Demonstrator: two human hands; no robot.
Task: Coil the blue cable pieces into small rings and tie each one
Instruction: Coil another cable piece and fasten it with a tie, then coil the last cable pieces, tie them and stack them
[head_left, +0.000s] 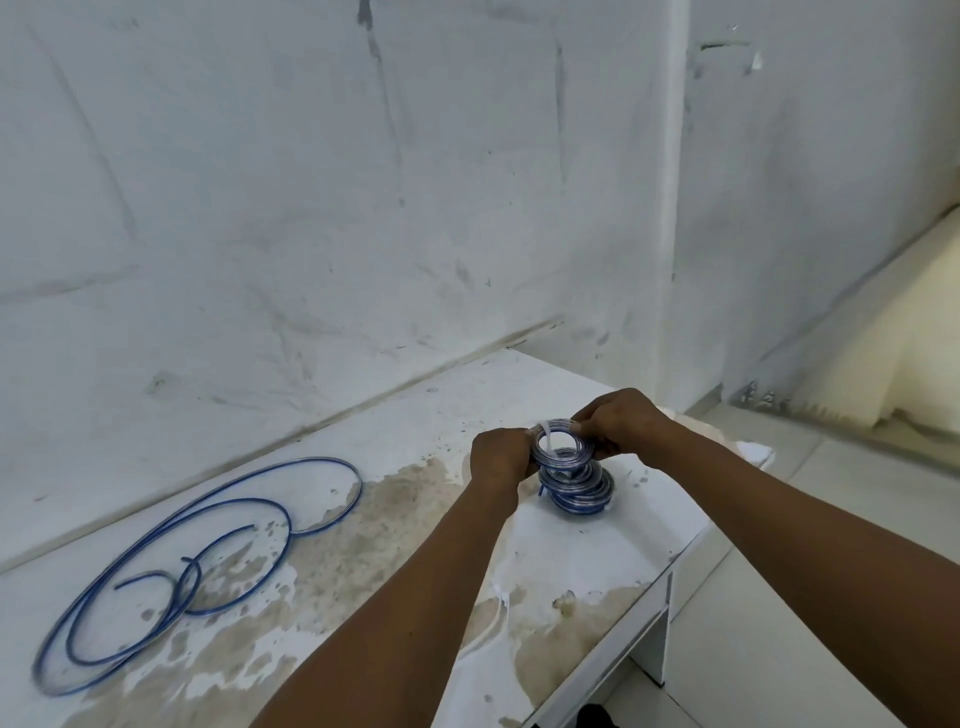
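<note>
A small ring of coiled blue cable is held up between both hands above the white table. My left hand grips the ring's left side, my right hand pinches its far right edge. A thin white tie crosses the ring's upper left. Under the ring lies a stack of coiled blue rings. Several loose loops of long blue cable sprawl over the table's left part.
The table is stained brown in patches and stands against a scuffed white wall. Its right edge drops to a tiled floor. A pale foam slab leans at the far right.
</note>
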